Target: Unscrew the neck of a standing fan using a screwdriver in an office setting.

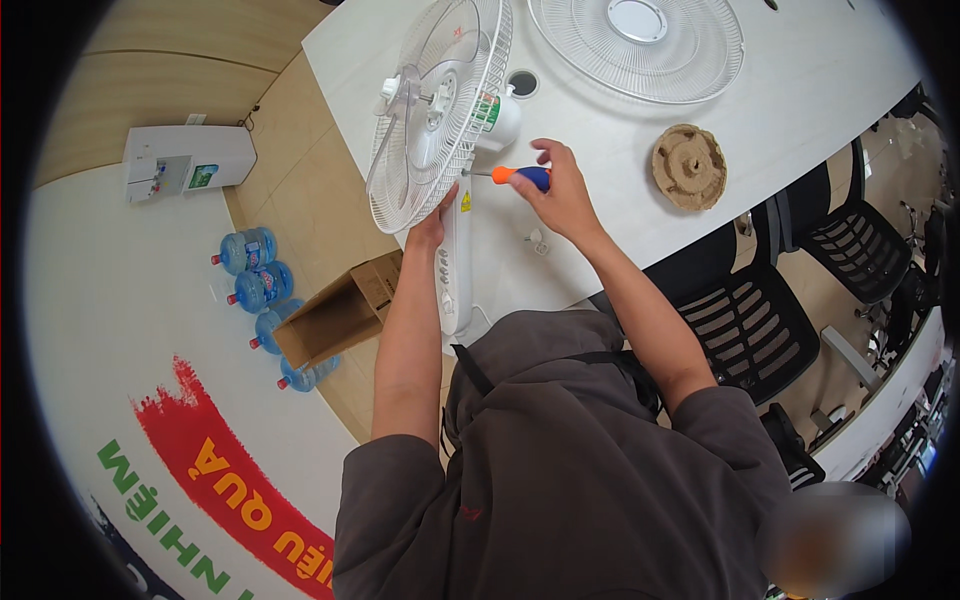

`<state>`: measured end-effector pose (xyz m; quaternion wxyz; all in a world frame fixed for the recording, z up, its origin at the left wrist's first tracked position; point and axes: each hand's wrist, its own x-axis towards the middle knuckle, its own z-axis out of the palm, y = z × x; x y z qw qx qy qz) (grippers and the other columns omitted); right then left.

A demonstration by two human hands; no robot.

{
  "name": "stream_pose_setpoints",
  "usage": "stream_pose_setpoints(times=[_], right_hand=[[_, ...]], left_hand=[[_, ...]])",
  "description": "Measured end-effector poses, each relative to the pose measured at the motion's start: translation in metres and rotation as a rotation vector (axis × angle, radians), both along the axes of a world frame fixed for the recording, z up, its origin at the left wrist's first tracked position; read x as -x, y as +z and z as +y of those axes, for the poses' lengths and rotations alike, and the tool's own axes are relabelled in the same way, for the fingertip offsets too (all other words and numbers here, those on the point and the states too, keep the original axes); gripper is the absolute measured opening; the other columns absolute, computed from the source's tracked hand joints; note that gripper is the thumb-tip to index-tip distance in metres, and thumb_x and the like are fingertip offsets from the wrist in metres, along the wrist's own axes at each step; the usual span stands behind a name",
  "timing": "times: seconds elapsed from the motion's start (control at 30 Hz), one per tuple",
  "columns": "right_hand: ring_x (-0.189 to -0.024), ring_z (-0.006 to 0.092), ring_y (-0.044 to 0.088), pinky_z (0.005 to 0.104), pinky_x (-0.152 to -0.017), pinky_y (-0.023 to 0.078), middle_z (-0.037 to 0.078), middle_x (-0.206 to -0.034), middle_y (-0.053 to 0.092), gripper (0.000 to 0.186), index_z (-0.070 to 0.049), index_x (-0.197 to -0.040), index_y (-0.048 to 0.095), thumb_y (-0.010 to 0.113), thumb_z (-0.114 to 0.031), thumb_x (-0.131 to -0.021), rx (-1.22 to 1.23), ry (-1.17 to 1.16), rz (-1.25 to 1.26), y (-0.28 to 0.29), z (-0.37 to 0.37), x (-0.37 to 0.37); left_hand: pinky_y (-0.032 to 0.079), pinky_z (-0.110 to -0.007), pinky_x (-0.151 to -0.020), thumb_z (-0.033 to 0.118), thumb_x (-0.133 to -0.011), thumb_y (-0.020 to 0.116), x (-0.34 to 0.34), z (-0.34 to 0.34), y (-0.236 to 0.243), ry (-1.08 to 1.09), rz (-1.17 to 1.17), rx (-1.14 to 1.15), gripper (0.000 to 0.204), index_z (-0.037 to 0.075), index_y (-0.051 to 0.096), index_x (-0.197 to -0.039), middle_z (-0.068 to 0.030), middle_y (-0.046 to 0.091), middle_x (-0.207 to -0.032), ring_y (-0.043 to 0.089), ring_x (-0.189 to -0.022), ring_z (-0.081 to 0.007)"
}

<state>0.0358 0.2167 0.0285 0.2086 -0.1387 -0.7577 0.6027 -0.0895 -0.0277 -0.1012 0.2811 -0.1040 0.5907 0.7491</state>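
Observation:
A white electric fan (456, 255) lies along the left part of the table, its rear guard (478, 130) and clear blades (400, 145) at the far end. My left hand (430, 228) is closed around the fan near the bottom of the guard, beside the neck; some of its fingers are hidden. In my right hand (565, 195) is a screwdriver (533, 178) with a blue and orange handle. Its shaft points left, and the tip reaches the neck just under the motor housing (502, 125). Whether the tip sits in a screw is too small to tell.
A round front guard (690, 85) and a moulded brown pulp piece (689, 168) lie on the white table (610, 130). A plug (537, 240) rests near my right wrist. Left on the floor are an open cardboard box (335, 320) and several water bottles (262, 287). Black chairs (750, 330) stand right.

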Motion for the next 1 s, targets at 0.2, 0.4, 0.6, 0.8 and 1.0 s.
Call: stream_pose_setpoints(times=[0.2,0.4,0.6,0.8,1.0], right_hand=[[-0.072,0.0207,0.06,0.0321,-0.068,0.049,0.011,-0.076,0.059,0.025,0.002,-0.096,0.063,0.074,-0.017,-0.085,0.078,-0.042,-0.496,0.0,0.0,0.003],[-0.081,0.0232,0.06,0.0342,-0.069,0.05,0.016,-0.104,0.059,0.031,0.004,-0.1,0.061,0.077,-0.016,-0.081,-0.203,0.105,-0.038,0.004,-0.006,0.002],[-0.096,0.0309,0.061,0.037,-0.076,0.051,0.02,-0.11,0.053,0.04,-0.002,-0.116,0.055,0.073,-0.015,-0.083,-0.174,-0.262,-0.231,0.002,-0.012,0.012],[-0.09,0.0316,0.061,0.0362,-0.078,0.051,0.022,-0.117,0.045,0.042,-0.002,-0.115,0.054,0.075,-0.021,-0.084,-0.161,-0.016,-0.339,-0.01,-0.005,0.006],[-0.083,0.0247,0.06,0.034,-0.076,0.052,0.017,-0.111,0.046,0.05,-0.001,-0.119,0.054,0.078,-0.025,-0.082,-0.11,-0.084,-0.007,-0.003,-0.015,0.006]], left_hand=[[0.048,-0.035,-0.102,0.02,-0.096,0.063,0.004,0.018,0.016,0.038,-0.062,-0.075,0.044,0.007,0.051,-0.136,-0.0062,0.058,-0.131,0.057,-0.116,-0.0177],[0.045,-0.035,-0.106,0.023,-0.098,0.06,0.013,0.002,-0.017,0.081,0.014,-0.102,0.046,0.008,0.047,-0.14,-0.0065,0.054,-0.136,0.052,-0.123,-0.019],[0.04,-0.031,-0.109,0.023,-0.099,0.057,0.013,-0.001,-0.022,0.065,-0.002,-0.181,0.05,0.01,0.042,-0.145,-0.0046,0.053,-0.14,0.051,-0.125,-0.0165],[0.044,-0.035,-0.108,0.024,-0.096,0.064,0.016,-0.002,-0.024,0.083,0.003,-0.216,0.049,0.007,0.048,-0.139,-0.007,0.055,-0.136,0.053,-0.122,-0.0192],[0.043,-0.035,-0.108,0.024,-0.096,0.063,0.016,0.004,-0.015,0.081,0.023,-0.291,0.049,0.008,0.048,-0.14,-0.0063,0.055,-0.136,0.053,-0.122,-0.0191]])
